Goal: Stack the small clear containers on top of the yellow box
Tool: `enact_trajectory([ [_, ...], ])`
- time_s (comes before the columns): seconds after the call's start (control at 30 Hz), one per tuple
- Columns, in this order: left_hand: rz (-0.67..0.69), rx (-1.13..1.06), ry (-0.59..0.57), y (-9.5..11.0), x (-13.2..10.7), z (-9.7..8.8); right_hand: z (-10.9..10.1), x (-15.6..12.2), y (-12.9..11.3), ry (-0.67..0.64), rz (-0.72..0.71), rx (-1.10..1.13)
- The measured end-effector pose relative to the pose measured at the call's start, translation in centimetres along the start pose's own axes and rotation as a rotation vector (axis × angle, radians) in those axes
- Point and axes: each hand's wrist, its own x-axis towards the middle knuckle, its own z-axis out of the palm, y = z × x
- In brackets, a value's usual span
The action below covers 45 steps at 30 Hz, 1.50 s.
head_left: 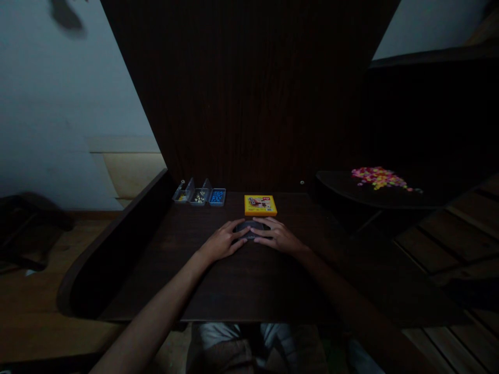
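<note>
A small dark, flat rectangular case (249, 226) lies on the dark wooden desk in front of me; its kind is hard to make out in the dim light. My left hand (226, 239) rests on its left side, fingers stretched out over the top. From the right, my right hand (277, 236) lies over it in the same way, fingers spread. Both hands touch the case, and neither is wrapped round it. Just behind it lies a yellow box (260, 205) with a printed lid.
At the back left stand small clear boxes with raised lids, one with blue pieces (217, 197), one with pale pieces (200, 197), one with yellow bits (181, 197). Colourful beads (377, 177) are heaped on a side shelf (343, 191). A raised panel (117, 249) edges the desk's left.
</note>
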Motion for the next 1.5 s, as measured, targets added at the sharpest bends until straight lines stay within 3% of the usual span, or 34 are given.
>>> enact_trajectory([
  [0.3,0.006,0.07,-0.035,-0.1,0.0,0.3,-0.1,0.1,-0.3,-0.006,0.004,0.023],
  [0.53,-0.042,0.003,-0.026,-0.1,0.2,0.5,0.8,-0.3,0.0,0.032,0.117,0.132],
  [0.67,-0.072,-0.061,0.037,0.2,1.1,0.3,0.8,-0.2,0.4,0.113,0.19,0.209],
  [0.87,-0.107,-0.129,0.229,0.3,4.3,0.1,-1.1,1.5,1.9,0.272,0.194,0.271],
  [1.0,-0.168,-0.159,0.314,-1.0,6.8,1.2,-1.6,2.7,3.7,0.355,0.253,0.269],
  [1.2,-0.225,-0.13,0.327,-3.0,9.0,3.5,-0.3,3.2,6.3,0.388,0.352,0.275],
  [1.5,-0.183,-0.124,0.322,-3.4,8.3,4.4,1.2,2.6,7.0,0.385,0.408,0.301],
])
